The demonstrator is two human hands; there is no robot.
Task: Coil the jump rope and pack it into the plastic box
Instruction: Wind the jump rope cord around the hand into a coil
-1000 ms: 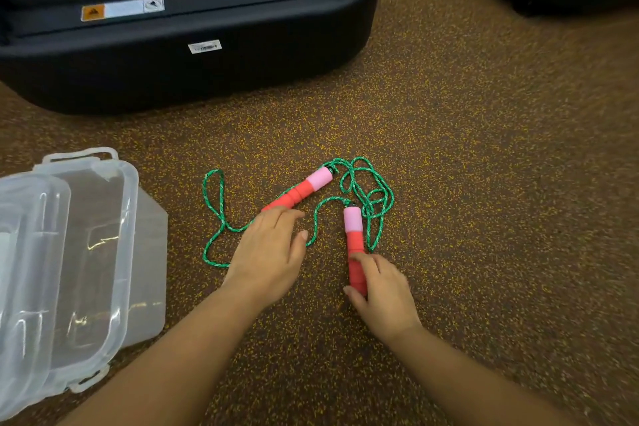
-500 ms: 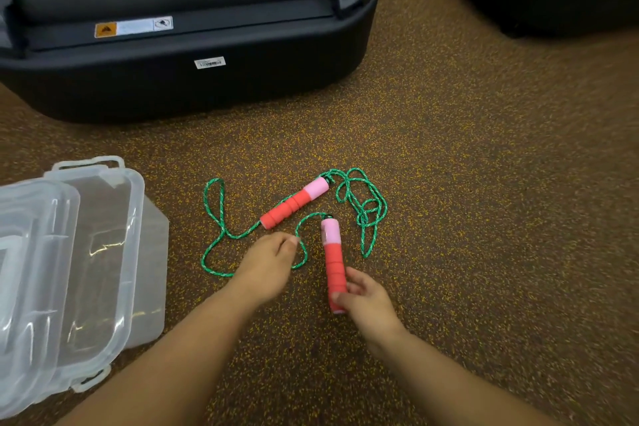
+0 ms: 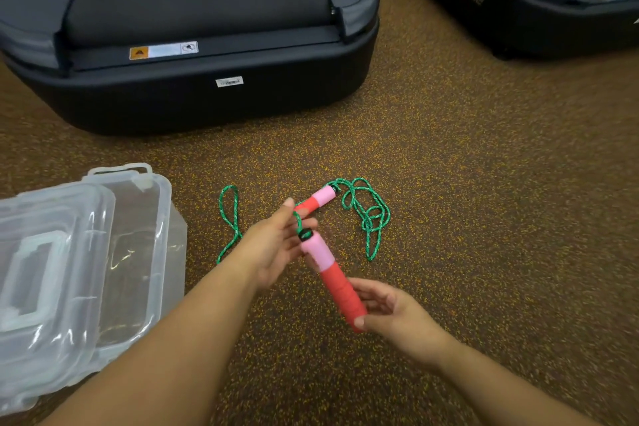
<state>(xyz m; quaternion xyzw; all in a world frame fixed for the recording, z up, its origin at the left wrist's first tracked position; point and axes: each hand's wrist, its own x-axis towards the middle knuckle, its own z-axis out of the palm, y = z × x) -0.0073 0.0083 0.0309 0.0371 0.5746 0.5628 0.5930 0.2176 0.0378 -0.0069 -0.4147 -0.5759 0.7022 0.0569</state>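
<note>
A jump rope with a green braided cord (image 3: 368,214) lies in loose loops on the speckled brown floor. One red-and-pink handle (image 3: 332,275) is lifted off the floor, and my right hand (image 3: 390,315) grips its red end. My left hand (image 3: 276,245) pinches the cord just where it leaves that handle's pink end. The second handle (image 3: 318,202) rests on the floor behind my left hand, partly hidden by my fingers. A clear plastic box (image 3: 138,252) stands open at the left, with its clear lid (image 3: 41,273) leaning over its left side.
A large black padded machine base (image 3: 207,93) lies across the floor right behind the rope. A second black base (image 3: 518,21) sits at the upper right. Brown speckled floor (image 3: 484,183) stretches to the right of the rope.
My right hand has lifted its handle off the floor and toward me. My left hand has risen and taken the cord at the pink end. The camera has tilted up slightly.
</note>
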